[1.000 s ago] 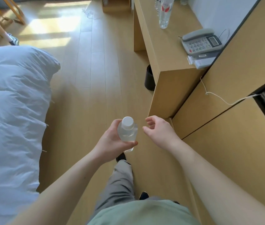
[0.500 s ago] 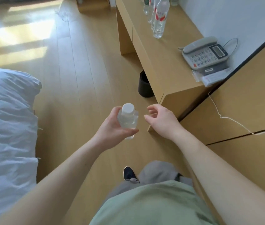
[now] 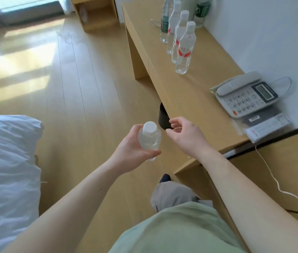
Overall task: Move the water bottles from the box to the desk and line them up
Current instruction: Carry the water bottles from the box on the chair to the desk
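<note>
— At the centre of the frame, what is the left hand (image 3: 131, 152) doing?
— Its fingers are gripping a clear plastic water bottle with a white cap (image 3: 149, 138); no label is readable. The right hand (image 3: 186, 137) is hovering just beside it, fingers loosely curled, holding nothing.
— And upper right?
— Clear red-labelled bottles (image 3: 184, 50) are standing in a row on the light wooden desk (image 3: 190, 92); their writing is too blurred to read.

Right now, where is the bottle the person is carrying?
In the head view the bottle is at centre frame, upright in the left hand, above the floor just short of the desk, with the right hand close beside it, not touching.
</note>
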`<state>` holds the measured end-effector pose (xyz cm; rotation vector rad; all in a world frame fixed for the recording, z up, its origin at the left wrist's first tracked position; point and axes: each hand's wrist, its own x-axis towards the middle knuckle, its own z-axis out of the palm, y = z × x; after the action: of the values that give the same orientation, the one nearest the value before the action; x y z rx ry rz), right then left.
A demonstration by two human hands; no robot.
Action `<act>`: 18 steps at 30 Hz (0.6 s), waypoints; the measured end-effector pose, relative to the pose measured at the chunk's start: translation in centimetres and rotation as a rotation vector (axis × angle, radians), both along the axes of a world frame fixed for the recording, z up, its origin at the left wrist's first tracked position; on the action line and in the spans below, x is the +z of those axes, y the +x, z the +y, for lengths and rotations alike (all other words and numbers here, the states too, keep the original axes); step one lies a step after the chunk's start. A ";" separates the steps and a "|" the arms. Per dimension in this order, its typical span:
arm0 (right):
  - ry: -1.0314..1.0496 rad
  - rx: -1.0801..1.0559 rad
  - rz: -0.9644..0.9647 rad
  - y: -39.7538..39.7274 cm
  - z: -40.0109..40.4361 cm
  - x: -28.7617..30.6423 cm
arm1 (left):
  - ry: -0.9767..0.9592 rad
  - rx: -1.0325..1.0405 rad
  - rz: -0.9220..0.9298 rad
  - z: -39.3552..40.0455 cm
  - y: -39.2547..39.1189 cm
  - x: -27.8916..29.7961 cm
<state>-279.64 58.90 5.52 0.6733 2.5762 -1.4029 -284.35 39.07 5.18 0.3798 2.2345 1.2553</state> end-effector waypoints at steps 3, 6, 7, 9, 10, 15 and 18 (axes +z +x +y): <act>0.002 -0.004 -0.025 -3.7 1.6 0.7 | -0.014 -0.005 -0.003 1.9 -3.9 0.5; 0.014 -0.028 -0.026 -7.0 3.3 1.3 | -0.016 -0.014 -0.004 3.7 -7.3 0.7; 0.015 -0.040 -0.026 -7.9 3.8 1.4 | -0.012 -0.020 -0.009 4.3 -8.3 0.8; 0.007 -0.071 -0.026 -9.7 4.6 1.5 | -0.003 -0.039 -0.010 5.5 -10.4 1.1; 0.001 -0.090 -0.028 -10.6 5.0 1.5 | 0.005 -0.056 -0.007 6.1 -11.5 1.2; -0.017 -0.212 -0.011 -14.6 6.9 0.4 | 0.020 -0.163 0.016 9.5 -17.6 0.9; -0.013 -0.311 -0.030 -16.3 8.5 0.0 | 0.004 -0.279 0.020 11.9 -21.6 0.5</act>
<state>-295.97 67.35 5.49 1.1236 2.5173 -1.4760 -305.90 50.96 5.63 0.6826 2.1078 1.1119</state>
